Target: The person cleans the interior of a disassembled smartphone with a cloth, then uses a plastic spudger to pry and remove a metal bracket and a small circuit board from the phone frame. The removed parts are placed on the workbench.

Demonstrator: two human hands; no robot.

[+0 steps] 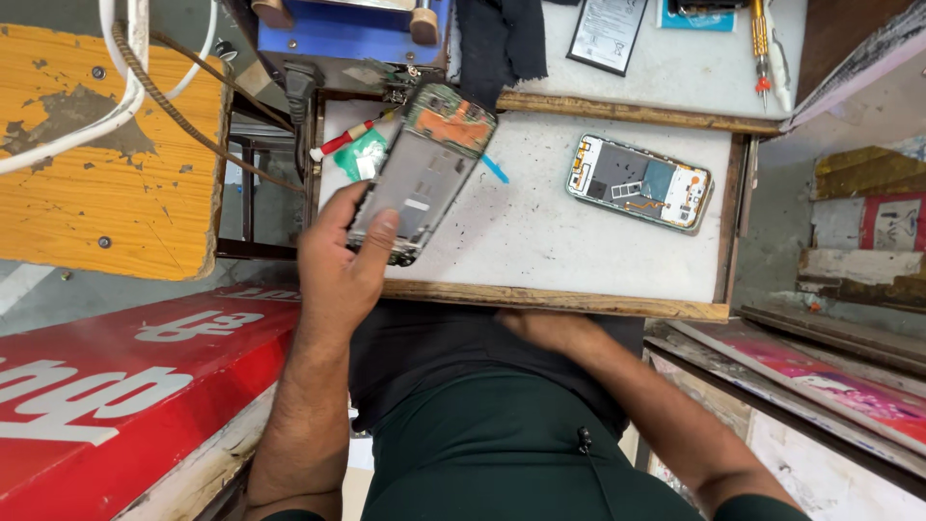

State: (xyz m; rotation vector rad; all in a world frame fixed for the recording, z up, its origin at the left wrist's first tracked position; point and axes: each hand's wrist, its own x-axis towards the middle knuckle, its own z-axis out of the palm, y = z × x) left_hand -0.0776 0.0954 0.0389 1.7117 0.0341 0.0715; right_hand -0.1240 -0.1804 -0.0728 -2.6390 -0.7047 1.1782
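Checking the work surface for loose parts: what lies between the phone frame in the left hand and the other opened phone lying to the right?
Head view: only a blue strip beside the held phone frame; toward the opened phone the white mat lies bare.

Right hand [540,328] mostly hidden under the worktop's [540,232] near edge, grip can't be told. Left hand [342,260] covers the lower end of the opened phone frame [424,169]; parts on its board too small to tell. At the far edge, the blue device [347,29], black cloth [497,39] and screwdriver [762,43] are cut off by the top of the picture.
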